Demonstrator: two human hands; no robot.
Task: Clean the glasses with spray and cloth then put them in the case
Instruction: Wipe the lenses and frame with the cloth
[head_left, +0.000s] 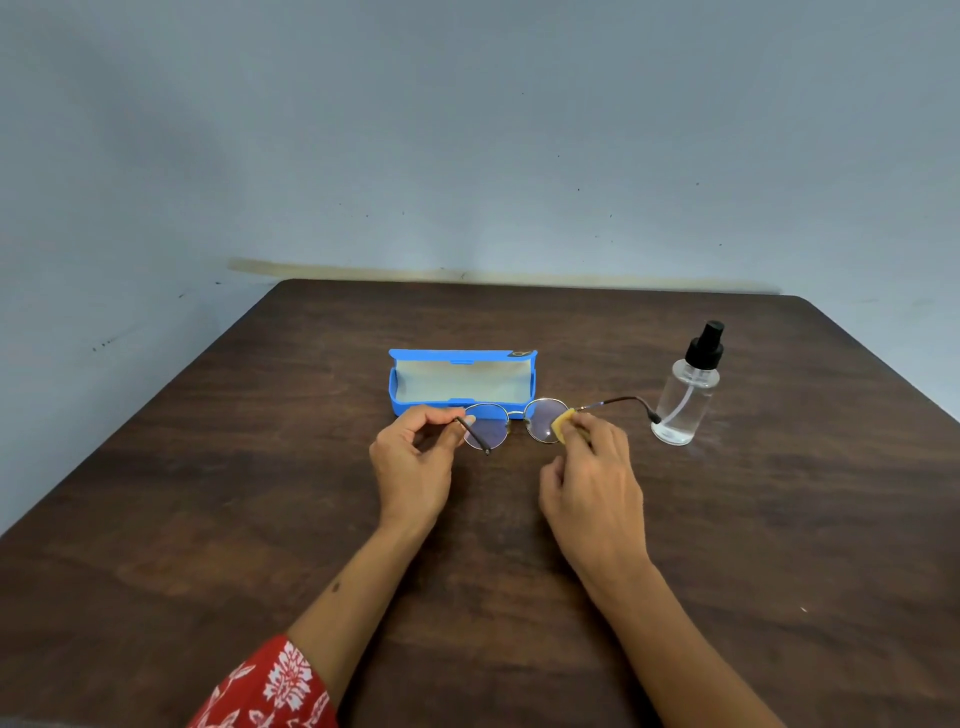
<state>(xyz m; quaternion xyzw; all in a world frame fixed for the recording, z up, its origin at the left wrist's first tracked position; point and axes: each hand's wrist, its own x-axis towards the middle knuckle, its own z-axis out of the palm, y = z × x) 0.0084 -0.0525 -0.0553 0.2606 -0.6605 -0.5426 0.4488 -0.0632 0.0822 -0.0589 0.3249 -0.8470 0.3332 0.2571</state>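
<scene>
- Head view: round, thin-wire metal glasses (511, 423) with dark temple arms are being held just above the dark brown wooden tabletop (260, 493), their long axis running left to right across the view.
- Left hand (415, 457) is forming a pinching grip at the left end of the frame, where the folded left temple is crossing that lens.
- Right hand (592, 483) is grasping a small yellow cloth (563, 425) and pressing it against the outer edge of the right lens; the right temple is sticking out open toward the clear plastic spray bottle with a black pump top (688, 387).
- Open blue rectangular glasses case with a pale lining (462, 382) is lying directly behind the glasses, away from the person, its long axis parallel to theirs; the frame's top rim is overlapping the case's near wall in the picture.
- Wiping looks to be the step in hand. Judging from this layout, casing the glasses is calling for folding the right temple, then a short move straight forward with no turning.
- Spray bottle is standing upright, near the tip of the open temple, so a rightward swing could be knocking it.
</scene>
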